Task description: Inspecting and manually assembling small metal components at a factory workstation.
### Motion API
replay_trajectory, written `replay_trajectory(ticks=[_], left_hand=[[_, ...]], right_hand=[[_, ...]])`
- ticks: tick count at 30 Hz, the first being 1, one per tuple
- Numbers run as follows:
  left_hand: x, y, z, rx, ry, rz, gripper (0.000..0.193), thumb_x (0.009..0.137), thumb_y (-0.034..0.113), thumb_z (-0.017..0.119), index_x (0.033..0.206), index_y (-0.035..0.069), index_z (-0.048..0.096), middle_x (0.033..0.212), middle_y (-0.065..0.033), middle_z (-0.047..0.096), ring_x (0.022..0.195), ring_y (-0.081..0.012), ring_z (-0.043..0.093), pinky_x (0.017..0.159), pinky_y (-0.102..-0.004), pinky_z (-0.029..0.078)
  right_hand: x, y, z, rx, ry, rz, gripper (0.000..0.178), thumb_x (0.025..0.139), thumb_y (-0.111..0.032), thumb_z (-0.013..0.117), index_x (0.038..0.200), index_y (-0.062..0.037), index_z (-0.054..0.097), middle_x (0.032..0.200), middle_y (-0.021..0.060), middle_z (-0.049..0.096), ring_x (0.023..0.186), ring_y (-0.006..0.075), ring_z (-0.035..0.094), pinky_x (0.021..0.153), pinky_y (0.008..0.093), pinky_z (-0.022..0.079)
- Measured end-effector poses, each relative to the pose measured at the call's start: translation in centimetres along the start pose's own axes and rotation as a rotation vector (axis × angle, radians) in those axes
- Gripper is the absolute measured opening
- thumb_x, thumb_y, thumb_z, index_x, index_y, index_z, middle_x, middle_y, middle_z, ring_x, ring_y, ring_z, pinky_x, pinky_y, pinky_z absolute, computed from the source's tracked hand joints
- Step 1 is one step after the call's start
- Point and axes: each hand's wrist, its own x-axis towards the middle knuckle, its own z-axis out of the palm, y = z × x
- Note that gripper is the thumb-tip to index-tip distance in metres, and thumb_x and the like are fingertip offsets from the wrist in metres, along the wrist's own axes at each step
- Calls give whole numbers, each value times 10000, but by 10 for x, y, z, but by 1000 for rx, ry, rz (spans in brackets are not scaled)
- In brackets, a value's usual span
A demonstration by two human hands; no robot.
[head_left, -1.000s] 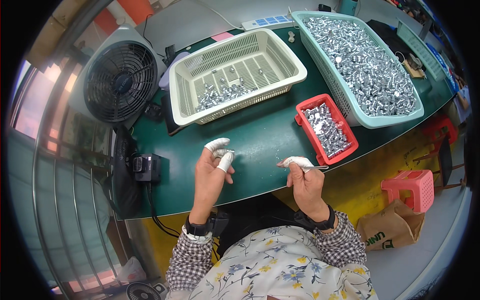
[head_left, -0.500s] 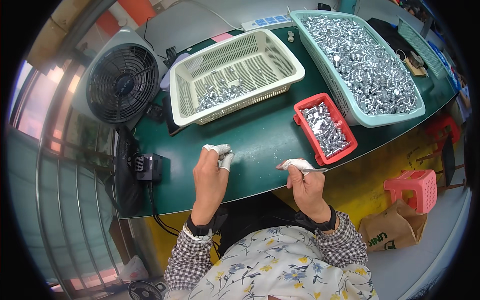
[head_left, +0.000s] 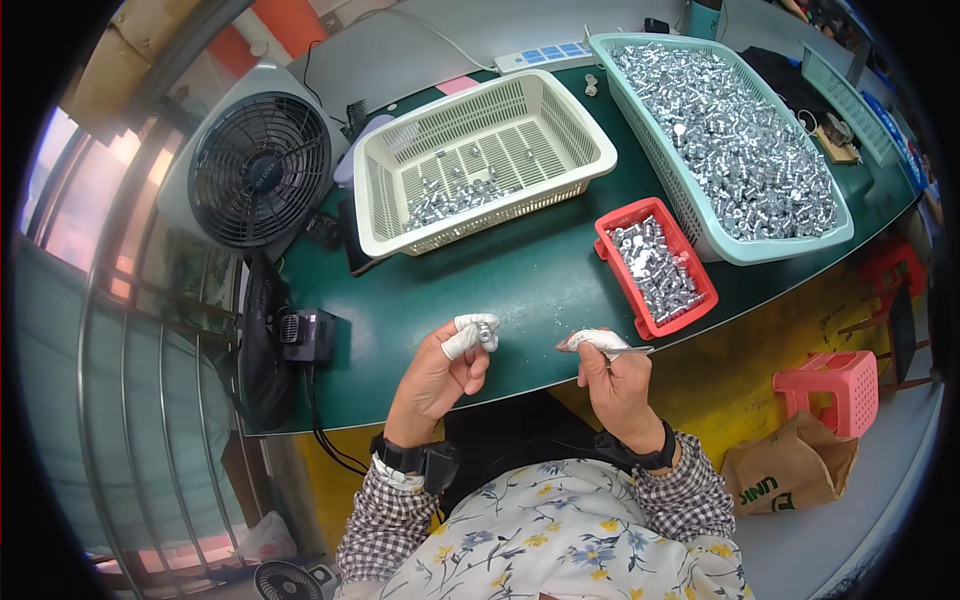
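Observation:
Between the white-taped thumb and finger of my left hand [head_left: 436, 372] is a small silver metal part [head_left: 485, 333], its round end showing. My right hand [head_left: 617, 385], also with white covering on a finger, is closed around a slim metal tool [head_left: 634, 350]; its exact kind does not show. Both hands are over the table's near edge, a short way apart. Just beyond my right hand, a red bin [head_left: 672, 327] is filled with similar silver parts. A cream basket [head_left: 480, 223] farther off has some parts scattered on its bottom.
A large pale-blue basket [head_left: 722, 246] heaped with silver parts stands at the right. At the left are a fan [head_left: 262, 170] and a small black device [head_left: 309, 336]. A power strip [head_left: 543, 58] lies at the back. Pink stool [head_left: 826, 385] and paper bag [head_left: 790, 466] stand beyond the table edge.
My left hand has moved right and turned, bringing the silver part into sight between its fingertips. My right hand keeps the tool, almost in place. The whole view has shifted slightly.

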Motion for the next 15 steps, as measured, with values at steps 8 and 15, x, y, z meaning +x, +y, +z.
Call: replay_trajectory(ticks=[8, 15], left_hand=[[2, -10, 1, -72, -17, -19, 298, 915, 180, 549, 1127, -28, 541, 872, -62, 578, 594, -94, 478, 401, -200, 370], [-1, -17, 5, -78, -39, -43, 273, 925, 190, 530, 1108, -12, 550, 860, -51, 579, 588, -80, 484, 422, -202, 389]], right_hand=[[1, -4, 14, 120, -6, -80, 167, 937, -99, 510, 934, 28, 619, 802, 93, 645, 475, 96, 509, 440, 224, 400], [1, -8, 25, 103, -41, -155, 110, 806, -6, 650, 908, 25, 622, 887, 118, 649, 675, 257, 652, 561, 298, 508]])
